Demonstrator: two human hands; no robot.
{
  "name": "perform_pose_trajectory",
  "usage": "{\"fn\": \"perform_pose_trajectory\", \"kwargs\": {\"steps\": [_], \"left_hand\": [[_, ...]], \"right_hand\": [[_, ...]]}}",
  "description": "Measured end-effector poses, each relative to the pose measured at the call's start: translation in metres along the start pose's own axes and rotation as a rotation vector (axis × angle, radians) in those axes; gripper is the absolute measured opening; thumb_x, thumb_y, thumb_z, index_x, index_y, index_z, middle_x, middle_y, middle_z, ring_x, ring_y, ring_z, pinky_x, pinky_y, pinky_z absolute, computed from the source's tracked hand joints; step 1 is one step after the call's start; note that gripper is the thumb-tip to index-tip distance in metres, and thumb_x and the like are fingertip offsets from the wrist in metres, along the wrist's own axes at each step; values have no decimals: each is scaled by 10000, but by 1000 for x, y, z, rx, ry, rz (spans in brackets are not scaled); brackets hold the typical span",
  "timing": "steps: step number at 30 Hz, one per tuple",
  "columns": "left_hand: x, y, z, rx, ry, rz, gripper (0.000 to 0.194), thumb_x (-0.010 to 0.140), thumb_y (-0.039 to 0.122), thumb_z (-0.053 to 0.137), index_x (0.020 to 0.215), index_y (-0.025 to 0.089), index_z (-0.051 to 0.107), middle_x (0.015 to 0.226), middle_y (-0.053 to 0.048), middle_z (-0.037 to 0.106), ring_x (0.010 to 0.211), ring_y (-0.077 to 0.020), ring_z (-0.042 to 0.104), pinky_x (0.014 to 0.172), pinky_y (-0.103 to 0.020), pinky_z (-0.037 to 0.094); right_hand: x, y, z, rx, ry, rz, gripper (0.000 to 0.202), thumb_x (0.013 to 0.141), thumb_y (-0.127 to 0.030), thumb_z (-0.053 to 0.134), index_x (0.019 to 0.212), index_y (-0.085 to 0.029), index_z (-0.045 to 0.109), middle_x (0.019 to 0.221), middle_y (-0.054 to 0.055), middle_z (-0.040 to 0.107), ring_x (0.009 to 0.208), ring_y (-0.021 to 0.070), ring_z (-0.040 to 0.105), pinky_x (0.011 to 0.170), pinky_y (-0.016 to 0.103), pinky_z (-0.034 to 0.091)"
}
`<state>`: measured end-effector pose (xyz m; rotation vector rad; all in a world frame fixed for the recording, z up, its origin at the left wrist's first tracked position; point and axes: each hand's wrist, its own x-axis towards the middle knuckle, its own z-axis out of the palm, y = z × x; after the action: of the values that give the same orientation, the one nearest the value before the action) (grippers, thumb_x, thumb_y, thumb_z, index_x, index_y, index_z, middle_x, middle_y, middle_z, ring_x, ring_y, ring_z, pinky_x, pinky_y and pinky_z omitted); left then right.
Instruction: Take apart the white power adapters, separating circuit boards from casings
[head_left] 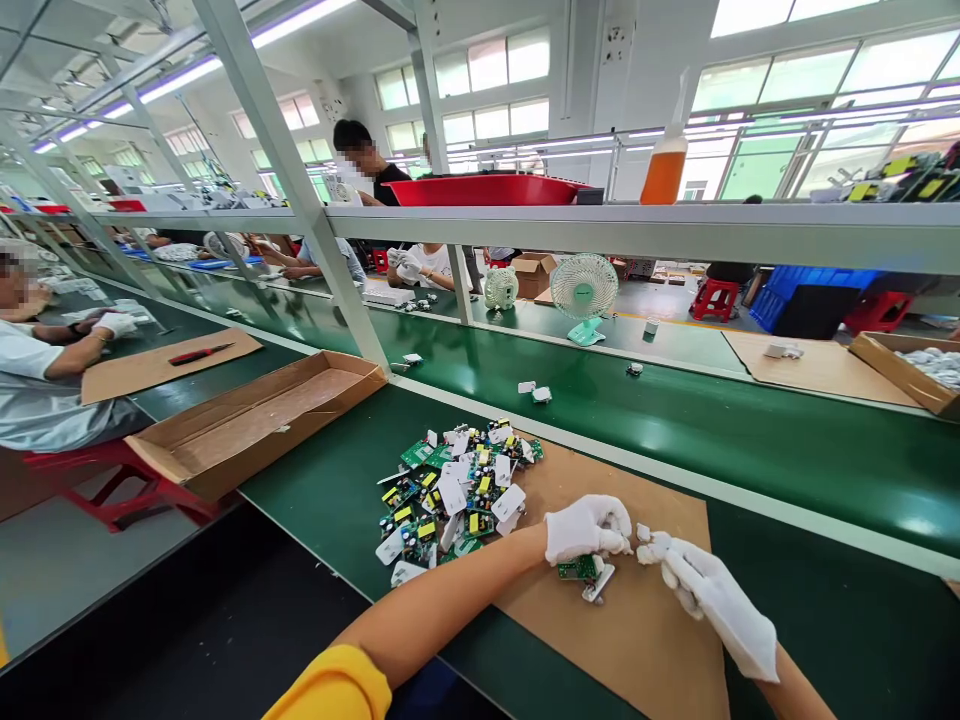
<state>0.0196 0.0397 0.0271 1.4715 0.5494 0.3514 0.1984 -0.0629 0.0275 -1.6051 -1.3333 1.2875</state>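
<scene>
My left hand (589, 530), in a white glove, is over the cardboard sheet with its fingers curled and pressed together. Directly below it is a green circuit board (577, 569) with a white plastic cover (599, 583) attached or beside it; whether the fingers touch them I cannot tell. Facing it from the right, my gloved right hand (709, 595) has its thumb and finger pinched, with a small white bit (643, 533) at the tips. What either hand grips is too small or hidden. Left of both hands lies a heap of circuit boards (427, 505) with yellow parts and white covers.
The cardboard sheet (622, 650) covers part of the green bench. A long cardboard tray (247, 420) stands at the left. Beyond runs a green conveyor belt (697, 430) carrying a few small pieces. A shelf (525, 225) crosses above it. Co-workers sit at left and across.
</scene>
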Motion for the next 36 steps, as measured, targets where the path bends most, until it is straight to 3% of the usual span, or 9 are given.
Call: {"fn": "perform_pose_trajectory", "kwargs": {"steps": [4,9,12,17,21,25,28,31,36], "left_hand": [[8,-4,8,225,43,120,388,691,172,722,1053,199,586,790,36,524,692,-83,501,681,-223,429],[12,-3,20,622,76,206,198,679,186,689,870,176,639,898,5,524,725,-100,509,721,-241,447],[13,-8,24,580,147,164,241,617,158,691,842,177,607,728,48,527,629,-86,486,650,-227,435],[18,-18,19,458,180,124,154,680,109,620,808,145,543,688,35,565,605,-78,526,581,-194,438],[20,-17,13,442,183,107,217,751,104,556,965,129,527,703,21,566,605,-87,547,584,-206,461],[19,-6,15,558,207,155,394,622,181,735,989,170,591,915,-41,595,821,-177,564,792,-338,470],[20,1,18,696,167,176,372,558,209,778,905,200,643,954,-46,606,959,-248,533,908,-402,407],[22,-1,22,644,136,130,199,687,213,669,885,207,646,801,-1,622,784,-167,564,782,-312,458],[27,-13,26,459,201,107,186,743,151,607,928,158,588,669,34,614,597,-85,564,600,-194,471]], "right_hand": [[6,7,0,-15,11,-5,227,675,-446,665,725,-235,600,498,-65,401,449,109,315,483,277,310],[6,7,6,46,69,-9,292,758,-526,584,814,-245,641,608,-14,548,587,171,490,574,294,405],[5,6,9,142,161,-29,306,697,-500,673,816,-218,658,723,13,608,680,178,519,656,295,435],[6,13,9,454,200,45,321,710,-409,699,978,-239,650,582,-70,476,434,49,249,424,216,193],[9,21,2,585,265,90,335,728,-417,700,1008,-241,650,595,-58,489,451,40,277,426,190,214],[11,22,8,458,241,-7,324,730,-465,696,920,-209,644,591,-42,522,419,57,319,374,205,230],[10,20,14,444,231,-21,320,766,-467,664,902,-184,605,593,-59,519,402,47,335,374,193,252],[8,19,13,474,202,-27,357,718,-498,705,875,-199,589,608,-59,526,410,43,339,400,204,244],[6,20,8,550,145,-29,291,774,-482,669,900,-242,562,657,-64,515,431,38,302,428,218,202]]}}
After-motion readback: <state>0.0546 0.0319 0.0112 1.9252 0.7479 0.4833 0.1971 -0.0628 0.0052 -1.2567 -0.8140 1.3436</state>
